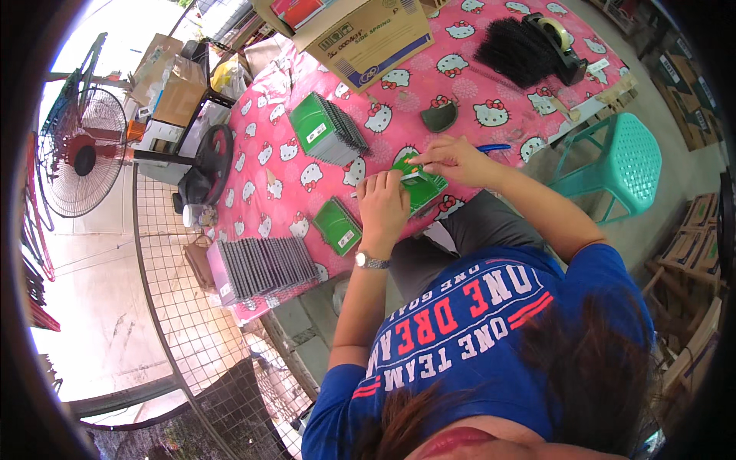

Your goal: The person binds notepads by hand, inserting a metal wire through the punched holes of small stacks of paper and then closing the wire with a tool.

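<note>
A small green notebook point(426, 195) lies on the table in front of me. My left hand point(385, 205), with a watch on its wrist, closes over the notebook's left side, fingers together. Reaching in from the right, my right hand point(458, 162) bends over the upper part, thumb and forefinger drawn together; what they pinch is too small to make out. A narrow pale strip point(415, 178) shows between the hands. Left of my left hand lies another green notebook point(337, 225). Beyond it stands a stack of green notebooks point(326, 129) with dark bound edges.
A long row of lilac-covered notebooks point(264, 267) stands at the table's left corner. Farther off are a dark green dish point(439, 117), a blue pen point(493, 147), black bristles point(515, 52), a tape dispenser point(566, 54) and a carton point(368, 44). A green stool point(613, 165) stands right, a fan point(83, 157) left.
</note>
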`<control>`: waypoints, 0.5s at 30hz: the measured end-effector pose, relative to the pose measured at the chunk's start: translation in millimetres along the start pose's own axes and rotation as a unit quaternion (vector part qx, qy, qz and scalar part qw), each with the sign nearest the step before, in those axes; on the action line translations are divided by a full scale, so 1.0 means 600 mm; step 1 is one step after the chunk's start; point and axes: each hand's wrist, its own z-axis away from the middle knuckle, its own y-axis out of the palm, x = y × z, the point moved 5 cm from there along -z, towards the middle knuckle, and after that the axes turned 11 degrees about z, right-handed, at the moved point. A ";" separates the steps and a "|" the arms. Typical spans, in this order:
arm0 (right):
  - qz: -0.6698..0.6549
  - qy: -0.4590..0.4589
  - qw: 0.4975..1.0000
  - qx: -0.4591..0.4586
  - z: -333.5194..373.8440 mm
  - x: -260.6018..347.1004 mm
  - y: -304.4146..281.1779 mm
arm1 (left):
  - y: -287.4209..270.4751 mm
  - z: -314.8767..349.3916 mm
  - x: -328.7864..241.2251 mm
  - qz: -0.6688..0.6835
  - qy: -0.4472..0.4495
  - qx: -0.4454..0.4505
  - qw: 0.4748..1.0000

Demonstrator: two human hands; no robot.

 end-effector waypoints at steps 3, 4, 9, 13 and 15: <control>0.013 -0.002 1.000 -0.019 -0.003 -0.006 -0.001 | -0.001 -0.004 -0.006 0.016 -0.013 -0.034 0.999; 0.014 -0.002 1.000 -0.019 -0.002 -0.007 -0.001 | 0.000 -0.004 -0.007 0.015 -0.010 -0.037 0.999; 0.067 -0.035 0.994 -0.075 -0.004 0.019 -0.009 | -0.002 -0.004 -0.008 0.015 -0.003 -0.040 0.999; 0.117 -0.056 0.983 -0.133 0.002 0.034 -0.002 | -0.001 -0.004 -0.005 0.016 0.001 -0.046 0.999; 0.088 -0.052 0.987 -0.127 0.006 0.035 -0.004 | -0.002 -0.004 -0.005 0.015 0.004 -0.052 0.999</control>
